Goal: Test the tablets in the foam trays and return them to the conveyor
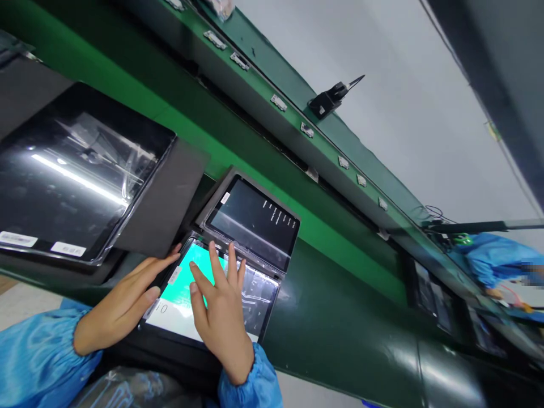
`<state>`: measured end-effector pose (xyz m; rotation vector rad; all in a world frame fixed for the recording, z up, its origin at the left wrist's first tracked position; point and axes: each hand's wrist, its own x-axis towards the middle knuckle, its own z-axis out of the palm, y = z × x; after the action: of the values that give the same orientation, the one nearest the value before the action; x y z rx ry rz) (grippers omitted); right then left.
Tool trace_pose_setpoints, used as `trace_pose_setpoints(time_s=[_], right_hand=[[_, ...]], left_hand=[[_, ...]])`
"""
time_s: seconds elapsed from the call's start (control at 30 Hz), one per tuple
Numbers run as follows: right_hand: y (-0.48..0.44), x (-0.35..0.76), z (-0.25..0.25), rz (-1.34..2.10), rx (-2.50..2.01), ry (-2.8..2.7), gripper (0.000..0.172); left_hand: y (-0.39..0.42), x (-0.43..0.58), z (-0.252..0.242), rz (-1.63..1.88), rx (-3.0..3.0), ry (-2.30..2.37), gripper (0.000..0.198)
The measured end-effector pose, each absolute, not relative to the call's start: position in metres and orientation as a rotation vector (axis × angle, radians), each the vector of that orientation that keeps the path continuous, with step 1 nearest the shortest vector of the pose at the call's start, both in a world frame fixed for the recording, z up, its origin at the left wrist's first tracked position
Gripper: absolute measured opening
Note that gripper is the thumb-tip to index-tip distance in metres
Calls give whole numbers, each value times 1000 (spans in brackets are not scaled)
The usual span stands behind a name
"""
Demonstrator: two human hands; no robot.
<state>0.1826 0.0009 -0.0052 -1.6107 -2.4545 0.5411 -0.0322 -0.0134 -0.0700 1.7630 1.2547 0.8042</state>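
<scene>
A lit tablet [174,317] lies at the bench's near edge, its screen split into bright green, white and grey keypad-like areas, with a small white label on its border. My right hand [225,306] is over this screen, fingers spread and holding nothing; whether the fingertips touch the glass I cannot tell. Along the tablet's left edge rests my left hand [127,300], its fingers stretched out and its thumb near the corner. Just beyond lies a second tablet [255,221] with a dark screen and a few lines of small white text.
On the left, a large dark tablet [76,175] in clear film rests on grey foam [170,198]. A green shelf [255,85] with several sockets and a black adapter [327,101] runs behind. More devices [433,294] and a co-worker's blue sleeve [493,258] are at right.
</scene>
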Motion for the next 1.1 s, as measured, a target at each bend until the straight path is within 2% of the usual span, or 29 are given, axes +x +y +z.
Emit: trace_pose_setpoints(time_s=[0.33,0.6,0.87,1.0,1.1], right_hand=[[3,178,-6,532,-1647,-2389,46],[-26,205,3,588,-1686,-2099,39],[-42,195,0,622,-1592,-2251,35],[-53,211,-5,501,-1612,-2093,32],[-55,230,-8,409,-1726,-1983,35]], left_hand=[[-13,-32,-67,804,1709,1253,52],[-9,-40,-73,734,1823,1238,58],[-11,-38,-68,711,1923,1233,57],[-23,-38,-67,731,1982,1278,52],[-28,-34,-63,759,1965,1291,51]])
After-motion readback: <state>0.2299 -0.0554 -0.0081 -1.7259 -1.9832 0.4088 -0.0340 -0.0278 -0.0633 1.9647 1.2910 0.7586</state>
